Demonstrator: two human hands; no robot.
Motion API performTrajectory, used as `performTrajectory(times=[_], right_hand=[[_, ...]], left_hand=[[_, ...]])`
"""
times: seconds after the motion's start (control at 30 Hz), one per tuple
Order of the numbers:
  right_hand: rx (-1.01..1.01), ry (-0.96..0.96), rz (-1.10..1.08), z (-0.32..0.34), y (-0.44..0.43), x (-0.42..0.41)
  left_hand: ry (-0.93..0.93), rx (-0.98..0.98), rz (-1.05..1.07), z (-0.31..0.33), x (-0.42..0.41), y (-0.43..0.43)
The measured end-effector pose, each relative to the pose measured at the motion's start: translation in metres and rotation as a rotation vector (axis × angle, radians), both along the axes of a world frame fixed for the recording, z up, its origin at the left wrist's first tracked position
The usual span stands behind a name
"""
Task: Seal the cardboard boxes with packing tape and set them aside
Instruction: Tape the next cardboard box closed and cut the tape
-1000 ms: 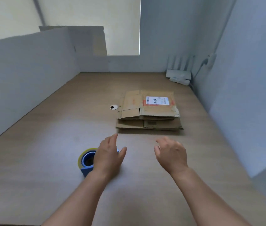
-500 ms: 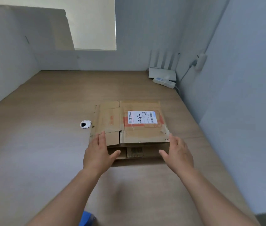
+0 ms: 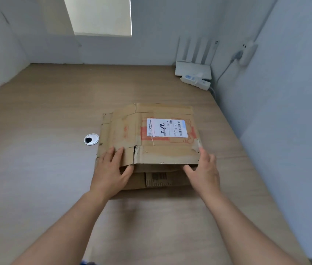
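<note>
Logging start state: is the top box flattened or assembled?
Flattened. The top box lies flat on a lower box, no walls standing.

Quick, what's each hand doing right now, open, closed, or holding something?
Left hand: holding the top box, fingers above, thumb under its near edge.
Right hand: holding the top box at its near right corner.

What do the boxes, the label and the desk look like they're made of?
Boxes: matte brown cardboard, with creased flaps and frayed edges. Label: white printed paper, barcode and handwriting on it, probably adhesive. Desk: light wood grain, smooth and faintly glossy, likely laminate.
</note>
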State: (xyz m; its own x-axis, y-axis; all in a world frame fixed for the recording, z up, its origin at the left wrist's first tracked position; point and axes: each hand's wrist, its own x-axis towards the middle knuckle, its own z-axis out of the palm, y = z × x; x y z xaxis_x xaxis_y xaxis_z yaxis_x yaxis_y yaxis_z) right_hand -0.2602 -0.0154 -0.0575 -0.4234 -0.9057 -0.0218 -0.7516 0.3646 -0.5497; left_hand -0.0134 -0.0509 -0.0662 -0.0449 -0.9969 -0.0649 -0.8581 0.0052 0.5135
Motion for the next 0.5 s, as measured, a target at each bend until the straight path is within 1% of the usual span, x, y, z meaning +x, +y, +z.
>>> performTrajectory(times=[0.1, 0.17, 0.2, 0.27, 0.4, 0.47, 0.5], right_hand=[[-0.226, -0.180, -0.049, 0.018, 0.003, 0.000], [-0.279, -0.285, -0.086, 0.029, 0.007, -0.004], [-0.278, -0.284, -0.080, 0.033, 0.011, -0.007], [-0.308, -0.204, -0.032, 0.042, 0.020, -0.011], [-0.624, -0.123, 0.043, 0.090, 0.050, -0.014], [-0.739, -0.081, 0.071, 0.120, 0.072, -0.016], [-0.752, -0.056, 0.085, 0.132, 0.083, -0.018]], left_hand=[[0.159, -0.121, 0.041, 0.021, -0.002, 0.018], [0.268, -0.179, 0.116, 0.042, -0.005, 0.035], [0.329, -0.193, 0.164, 0.055, -0.006, 0.044], [0.387, -0.238, 0.242, 0.082, -0.010, 0.063], [0.299, -0.434, 0.360, 0.130, -0.011, 0.102], [0.321, -0.502, 0.427, 0.150, -0.010, 0.124], [0.349, -0.511, 0.455, 0.158, -0.011, 0.136]])
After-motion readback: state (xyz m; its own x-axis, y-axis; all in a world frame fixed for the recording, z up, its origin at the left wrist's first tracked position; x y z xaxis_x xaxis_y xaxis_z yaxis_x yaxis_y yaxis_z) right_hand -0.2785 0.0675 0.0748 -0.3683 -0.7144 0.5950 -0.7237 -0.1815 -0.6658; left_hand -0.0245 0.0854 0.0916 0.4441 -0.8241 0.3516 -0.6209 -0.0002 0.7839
